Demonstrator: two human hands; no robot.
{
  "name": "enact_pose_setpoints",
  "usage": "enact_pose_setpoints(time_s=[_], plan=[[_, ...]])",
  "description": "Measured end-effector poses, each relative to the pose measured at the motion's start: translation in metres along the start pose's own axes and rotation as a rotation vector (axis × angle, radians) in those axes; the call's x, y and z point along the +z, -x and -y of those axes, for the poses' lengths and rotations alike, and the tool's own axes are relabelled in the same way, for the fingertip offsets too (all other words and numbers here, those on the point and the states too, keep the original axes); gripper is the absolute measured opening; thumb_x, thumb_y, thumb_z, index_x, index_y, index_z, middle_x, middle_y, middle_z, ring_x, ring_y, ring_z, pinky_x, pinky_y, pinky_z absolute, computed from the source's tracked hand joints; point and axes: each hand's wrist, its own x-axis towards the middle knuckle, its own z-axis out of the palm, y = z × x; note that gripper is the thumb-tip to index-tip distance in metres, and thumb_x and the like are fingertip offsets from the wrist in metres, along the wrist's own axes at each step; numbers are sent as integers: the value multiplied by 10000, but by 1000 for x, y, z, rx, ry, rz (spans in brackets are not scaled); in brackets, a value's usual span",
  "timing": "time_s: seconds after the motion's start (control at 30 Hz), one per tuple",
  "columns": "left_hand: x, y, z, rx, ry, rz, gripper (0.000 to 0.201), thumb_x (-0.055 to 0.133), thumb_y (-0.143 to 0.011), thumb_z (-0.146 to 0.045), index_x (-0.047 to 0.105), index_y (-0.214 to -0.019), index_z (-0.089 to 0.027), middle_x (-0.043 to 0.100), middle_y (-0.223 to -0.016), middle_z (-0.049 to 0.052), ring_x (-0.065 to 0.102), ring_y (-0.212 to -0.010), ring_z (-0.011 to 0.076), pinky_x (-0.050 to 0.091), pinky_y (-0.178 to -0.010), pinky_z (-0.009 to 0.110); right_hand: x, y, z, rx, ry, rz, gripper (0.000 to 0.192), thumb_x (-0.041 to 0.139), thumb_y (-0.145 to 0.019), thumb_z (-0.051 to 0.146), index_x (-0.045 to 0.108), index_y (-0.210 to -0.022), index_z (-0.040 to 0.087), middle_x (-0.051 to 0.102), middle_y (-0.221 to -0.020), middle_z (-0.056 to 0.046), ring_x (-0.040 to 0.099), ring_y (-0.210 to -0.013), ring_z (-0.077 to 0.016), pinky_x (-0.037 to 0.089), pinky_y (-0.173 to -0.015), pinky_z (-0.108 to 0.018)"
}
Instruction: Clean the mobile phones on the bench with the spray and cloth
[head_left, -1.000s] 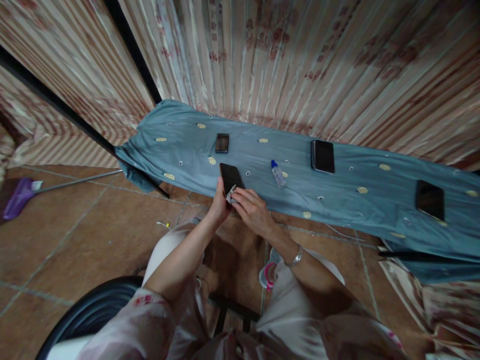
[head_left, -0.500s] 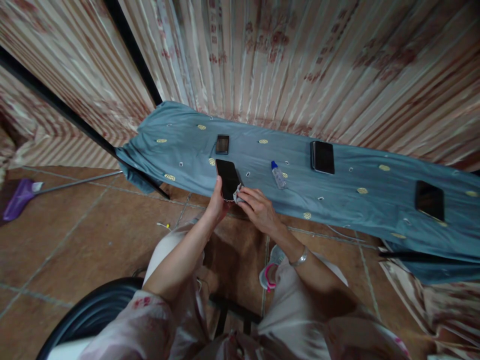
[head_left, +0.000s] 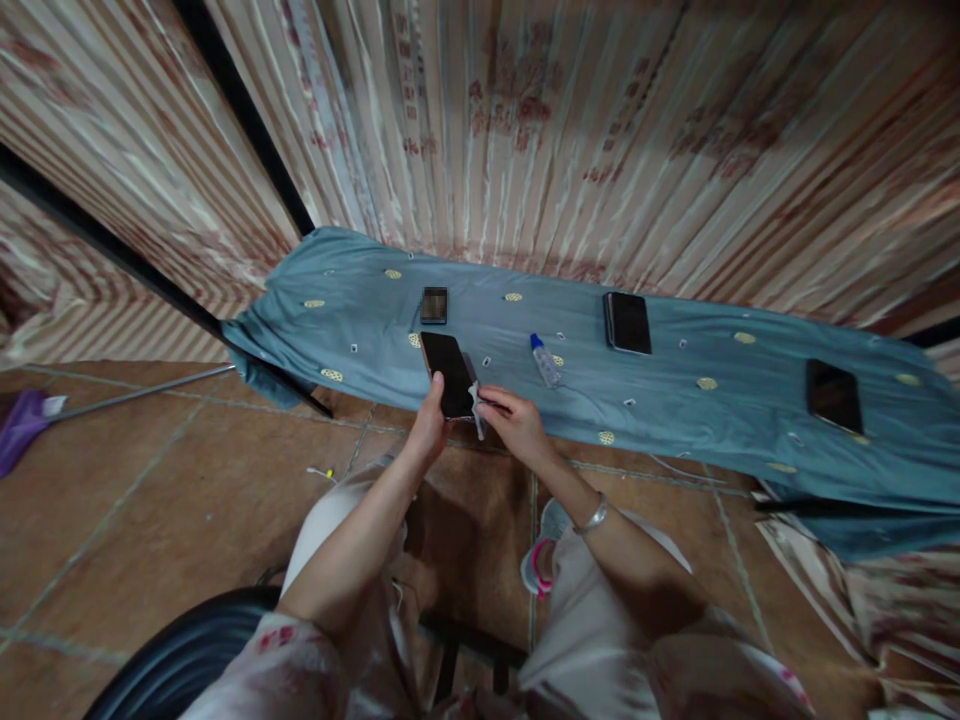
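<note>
My left hand (head_left: 430,425) grips a black phone (head_left: 448,360) by its lower end, screen up, over the near edge of a table draped in blue-grey cloth (head_left: 675,400). My right hand (head_left: 516,420) pinches a small pale wipe (head_left: 475,403) against the phone's right edge. A small clear bottle with a blue cap (head_left: 544,359) lies on the cloth just right of the phone. A small dark device (head_left: 434,304) lies behind the phone.
Two more dark phones lie on the cloth, one in the middle (head_left: 627,322) and one at the right (head_left: 832,395). Striped curtains (head_left: 525,130) hang behind the table. A purple broom (head_left: 22,425) lies on the tiled floor at the left.
The wipe in my right hand has slid from the phone's lower end to its right edge. The view has shifted downward a little; both hands keep their hold.
</note>
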Motion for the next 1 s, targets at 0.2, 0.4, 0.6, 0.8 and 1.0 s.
enact_pose_setpoints(time_s=[0.2, 0.4, 0.6, 0.8, 1.0], plan=[[2, 4, 5, 2, -49, 44, 377, 553, -907, -427, 715, -1071, -129, 765, -1001, 85, 671, -1107, 236, 487, -1013, 366, 0, -6, -5, 15, 0, -64, 219, 672, -798, 323, 763, -965, 215, 758, -1085, -61, 713, -1017, -218, 572, -928, -379], [3, 6, 12, -62, -88, 89, 384, 587, -880, -452, 730, -1040, -133, 769, -988, 101, 664, -1124, 271, 485, -1019, 419, -2, -12, -10, 42, 3, -105, 220, 668, -792, 309, 770, -962, 215, 768, -1062, -61, 719, -1010, -245, 555, -948, -424], [-1, 6, 22, -75, -90, 195, 447, 594, -877, -474, 692, -1137, -124, 762, -1021, 125, 677, -1097, 286, 518, -974, 462, -4, -19, -13, 113, -40, -112, 260, 674, -778, 341, 781, -964, 193, 774, -1037, -61, 728, -989, -253, 552, -948, -414], [3, 10, 27, -124, -149, 236, 486, 526, -918, -478, 678, -1160, -84, 766, -954, 137, 725, -949, 279, 575, -869, 440, -9, -24, -16, 255, -90, -127, 373, 688, -765, 396, 764, -1046, 163, 782, -970, -63, 741, -869, -238, 592, -818, -375], [9, 19, 28, -181, -186, 243, 463, 437, -972, -411, 671, -1156, -57, 765, -906, 138, 742, -852, 255, 595, -797, 390, -14, -30, -20, 266, -134, -183, 361, 723, -724, 407, 773, -993, 172, 780, -982, -84, 729, -876, -237, 572, -825, -372]])
